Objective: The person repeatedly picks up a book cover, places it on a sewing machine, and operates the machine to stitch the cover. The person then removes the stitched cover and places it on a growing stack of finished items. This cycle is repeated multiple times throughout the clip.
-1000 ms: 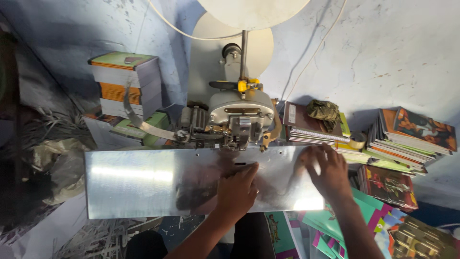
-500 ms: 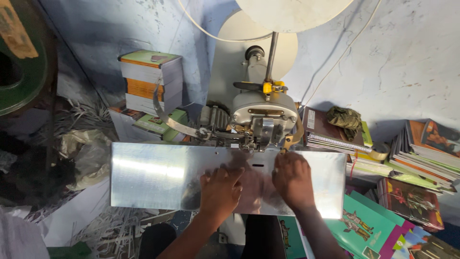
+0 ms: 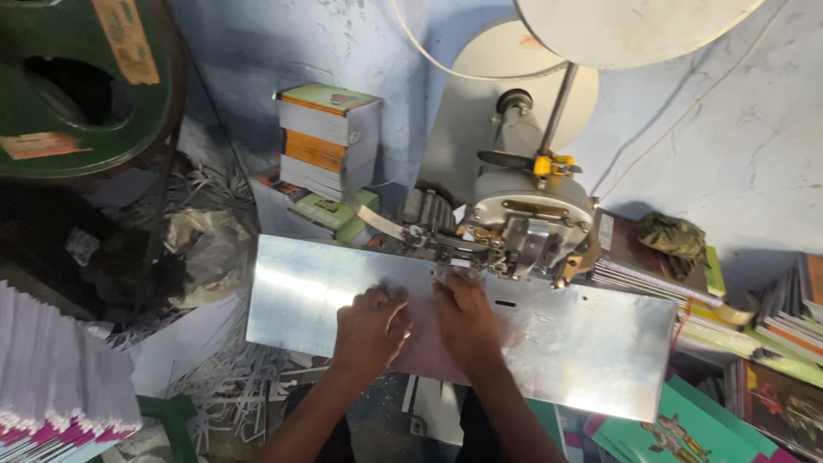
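1. The person's left hand (image 3: 370,330) lies palm down with fingers curled loosely, pressing flat on a pale sheet or thin booklet (image 3: 426,347) that rests on the metal surface (image 3: 583,351) of a wire stitching machine (image 3: 527,219).
2. The right hand (image 3: 467,319) lies just beside the left, fingers stretched forward and flat on the same pale piece, fingertips reaching up to the machine's stitching head (image 3: 480,257). Neither hand grips anything; both hold the piece down by pressure.
3. The pale piece sits near the middle of the surface, mostly hidden under the hands. Its far edge appears to lie at or under the head, though the exact contact cannot be made out.
4. Its long axis seems to run across the surface, left to right and tilted with the plate, with the working edge facing away from the person toward the machine.
5. Judging progress: the piece looks placed and steadied at the head, so positioning seems done. Whether any staple is in yet cannot be told.
6. Around it: a stack of bound books (image 3: 330,141) behind the surface at left, notebooks (image 3: 647,266) piled at right, coloured covers (image 3: 686,429) near the lower right corner, paper trimmings (image 3: 231,386) on the floor, and white pages edged in pink (image 3: 60,377) at far left.
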